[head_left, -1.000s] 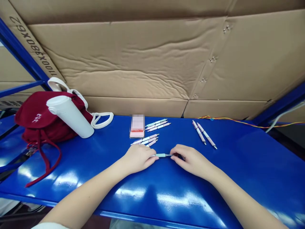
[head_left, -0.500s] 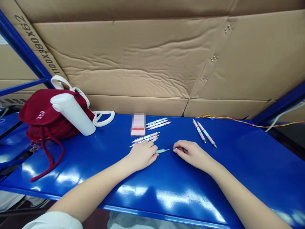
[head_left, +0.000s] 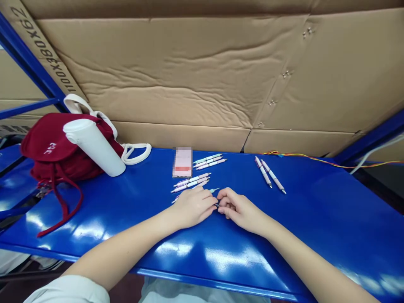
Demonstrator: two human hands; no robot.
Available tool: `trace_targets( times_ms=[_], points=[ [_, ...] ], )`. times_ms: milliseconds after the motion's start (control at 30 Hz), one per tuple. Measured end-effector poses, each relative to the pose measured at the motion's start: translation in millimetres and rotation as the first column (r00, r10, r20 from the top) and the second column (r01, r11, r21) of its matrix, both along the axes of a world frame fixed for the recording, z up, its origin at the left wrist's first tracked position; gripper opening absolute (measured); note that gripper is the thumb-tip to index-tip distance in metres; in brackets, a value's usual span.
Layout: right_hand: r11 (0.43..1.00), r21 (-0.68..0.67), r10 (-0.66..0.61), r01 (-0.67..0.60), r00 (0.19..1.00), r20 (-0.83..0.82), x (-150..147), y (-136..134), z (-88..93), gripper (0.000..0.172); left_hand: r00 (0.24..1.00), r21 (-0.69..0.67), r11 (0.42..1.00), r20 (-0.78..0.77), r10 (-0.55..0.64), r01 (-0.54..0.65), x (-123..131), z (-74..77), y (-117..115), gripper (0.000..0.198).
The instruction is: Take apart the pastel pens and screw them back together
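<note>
My left hand (head_left: 195,206) is closed, with a mint-green pen part (head_left: 214,191) showing past its fingers, thin tip pointing up and to the right. The rest of that pen is hidden behind the hand. Fingertips of my right hand (head_left: 238,210) pinch close against the left ones. Between the two sets of fingertips sits a small dark piece (head_left: 217,205), too small to name. Pink-and-white pens (head_left: 192,182) lie just beyond my left hand, one partly covered by it. Farther back is another group of pens (head_left: 210,162), one of them green.
Two pens (head_left: 269,174) lie apart on the right of the blue table (head_left: 315,210). Behind the pens is a pink phone-like object (head_left: 182,162), partly blurred. A red bag (head_left: 63,143) and white bottle (head_left: 97,149) stand left. Wires (head_left: 309,158) run along the cardboard wall (head_left: 189,63).
My right hand has moved left until its fingertips meet those of my left hand. The green pen part has tilted upward and less of it shows.
</note>
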State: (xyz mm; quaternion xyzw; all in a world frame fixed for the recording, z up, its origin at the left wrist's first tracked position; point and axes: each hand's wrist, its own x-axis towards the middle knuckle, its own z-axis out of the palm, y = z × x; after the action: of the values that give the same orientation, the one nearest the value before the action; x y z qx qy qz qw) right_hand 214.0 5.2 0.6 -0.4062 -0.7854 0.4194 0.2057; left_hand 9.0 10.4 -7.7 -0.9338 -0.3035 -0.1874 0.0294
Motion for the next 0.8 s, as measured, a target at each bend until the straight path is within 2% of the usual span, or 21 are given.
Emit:
trace_targets(
  times_ms=[167, 400, 533, 700, 800],
  points=[
    [0.997, 0.055, 0.039, -0.045, 0.993, 0.111, 8.8, 4.6, 4.7, 0.005, 1.0, -0.022, 1.0, -0.009, -0.022, 0.022, 1.7, -1.9, -1.4, 0.028],
    [0.968, 0.249, -0.07, -0.039, 0.907, 0.415, 26.8, 12.1, 10.1, 0.014, 0.995, -0.024, 0.998, -0.079, 0.055, -0.057, 2.7, -7.7, 1.6, 0.029],
    [0.917, 0.392, -0.101, -0.078, 0.904, 0.416, 18.9, 5.7, 12.2, 0.028, 0.988, -0.04, 0.988, -0.041, 0.15, -0.152, 0.3, 1.2, 0.7, 0.034],
    [0.866, 0.478, -0.094, -0.146, 0.892, 0.441, -0.6, -0.5, 7.6, 0.025, 0.965, -0.024, 0.965, -0.038, 0.261, -0.262, -10.1, 11.7, 3.9, 0.031],
    [0.841, 0.528, -0.165, -0.119, 0.873, 0.46, -12.6, -1.3, 1.0, 0.028, 0.951, -0.019, 0.952, -0.059, 0.305, -0.306, -15.9, 13.1, 7.4, 0.028]
  ],
)
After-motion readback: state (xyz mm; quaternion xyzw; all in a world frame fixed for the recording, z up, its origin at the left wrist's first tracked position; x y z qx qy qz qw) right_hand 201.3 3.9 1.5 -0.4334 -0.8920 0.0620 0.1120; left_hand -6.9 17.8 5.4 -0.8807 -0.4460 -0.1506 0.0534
